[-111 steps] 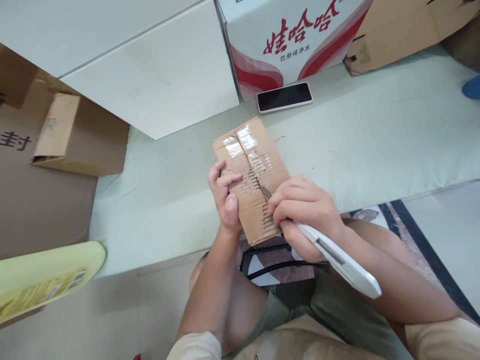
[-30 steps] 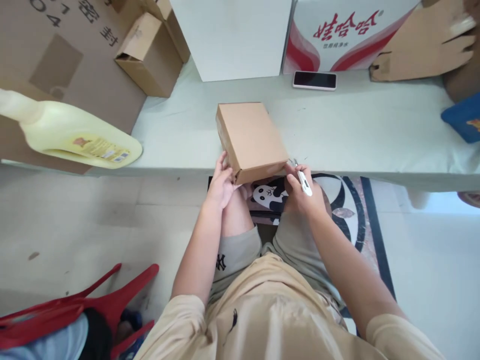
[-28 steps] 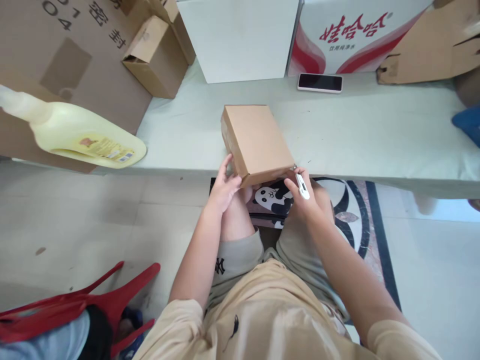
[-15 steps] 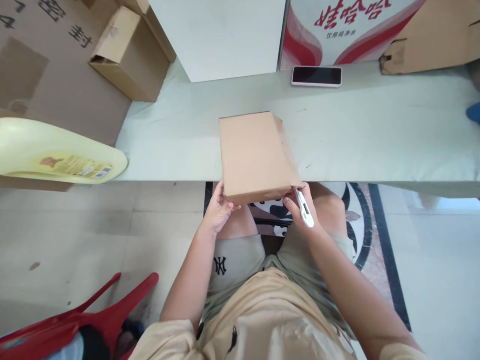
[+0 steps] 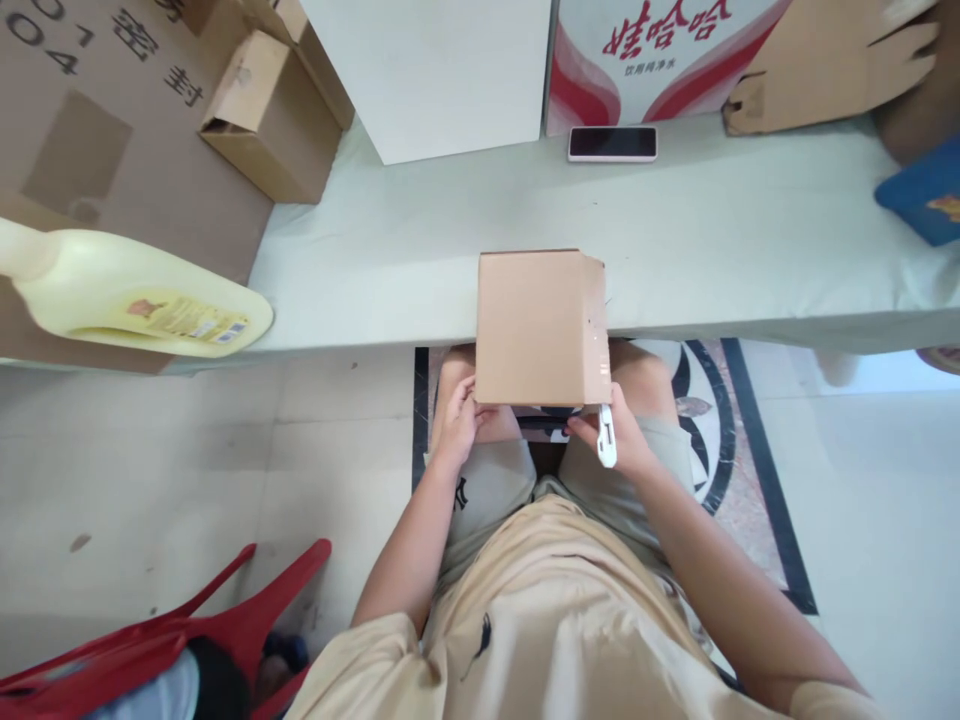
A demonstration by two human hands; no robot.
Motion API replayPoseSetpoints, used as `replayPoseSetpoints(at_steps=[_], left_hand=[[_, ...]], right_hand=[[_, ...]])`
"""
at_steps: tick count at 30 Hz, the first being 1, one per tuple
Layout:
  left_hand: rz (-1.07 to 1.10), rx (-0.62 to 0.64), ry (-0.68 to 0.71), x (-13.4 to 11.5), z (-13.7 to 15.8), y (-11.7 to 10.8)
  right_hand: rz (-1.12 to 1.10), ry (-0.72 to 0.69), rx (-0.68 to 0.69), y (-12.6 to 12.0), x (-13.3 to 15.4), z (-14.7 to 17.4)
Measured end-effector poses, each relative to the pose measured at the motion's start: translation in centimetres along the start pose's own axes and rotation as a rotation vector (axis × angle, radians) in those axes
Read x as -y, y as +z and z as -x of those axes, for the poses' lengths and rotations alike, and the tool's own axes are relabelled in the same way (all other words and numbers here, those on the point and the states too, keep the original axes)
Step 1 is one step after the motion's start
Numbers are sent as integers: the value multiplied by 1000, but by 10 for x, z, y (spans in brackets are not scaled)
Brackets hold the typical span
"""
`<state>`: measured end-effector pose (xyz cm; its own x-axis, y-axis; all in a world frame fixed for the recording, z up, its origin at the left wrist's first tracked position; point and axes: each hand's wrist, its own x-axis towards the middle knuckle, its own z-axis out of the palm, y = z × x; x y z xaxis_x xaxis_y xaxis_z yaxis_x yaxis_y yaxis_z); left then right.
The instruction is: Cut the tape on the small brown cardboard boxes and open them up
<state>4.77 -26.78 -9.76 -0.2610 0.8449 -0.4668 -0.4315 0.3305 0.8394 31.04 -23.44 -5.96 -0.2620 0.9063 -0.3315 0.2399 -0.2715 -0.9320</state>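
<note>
A small brown cardboard box (image 5: 530, 328) is held at the table's front edge, partly over the tabletop and partly over my lap. My left hand (image 5: 459, 425) grips its lower left corner, some fingers hidden beneath. At the lower right corner, my right hand (image 5: 616, 432) supports the box, and a slim white utility knife (image 5: 607, 437) is also in that hand. The knife's handle points back toward me; no blade shows. A narrower side face of the box is turned to the right.
On the pale green table (image 5: 390, 270) lie a phone (image 5: 613, 143) and, leftward, a yellow bottle (image 5: 150, 290). Behind stand a white box (image 5: 442, 80), a red-and-white carton (image 5: 645, 60) and brown boxes (image 5: 289, 125). A red chair (image 5: 247, 610) is at lower left.
The box has turned slightly and tilted, showing more of its right side. Both hands have moved with it, still gripping. The whole view has shifted a little.
</note>
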Motion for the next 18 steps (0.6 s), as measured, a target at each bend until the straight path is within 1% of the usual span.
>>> replayPoseSetpoints(at_steps=[1,3,5,6,8,11,14,16,18], left_hand=[[-38,-30,46,5,-2,1],[-69,-53,93,13,-5,2],[-69,-38,105,17,-7,1],[-66,-6,104,16,-7,1],[-44,98,82,13,-8,-2],[35,244,-17,4,-10,-9],[94,293,-110,-2,-13,-15],[98,300,-136,-4,-15,-15],[74,281,-123,-2,-16,-11]], right_hand=[[11,-6,-12,-3,1,-1],[-11,-30,-19,-6,4,-3],[-60,-65,-22,-5,7,-6],[-81,-83,-27,-3,7,-7],[-104,-107,-31,0,7,-8],[-92,-141,-39,1,4,-8],[-38,-183,-93,-1,0,-9],[-2,-185,-55,-1,-1,-11],[16,-178,18,2,-1,-13]])
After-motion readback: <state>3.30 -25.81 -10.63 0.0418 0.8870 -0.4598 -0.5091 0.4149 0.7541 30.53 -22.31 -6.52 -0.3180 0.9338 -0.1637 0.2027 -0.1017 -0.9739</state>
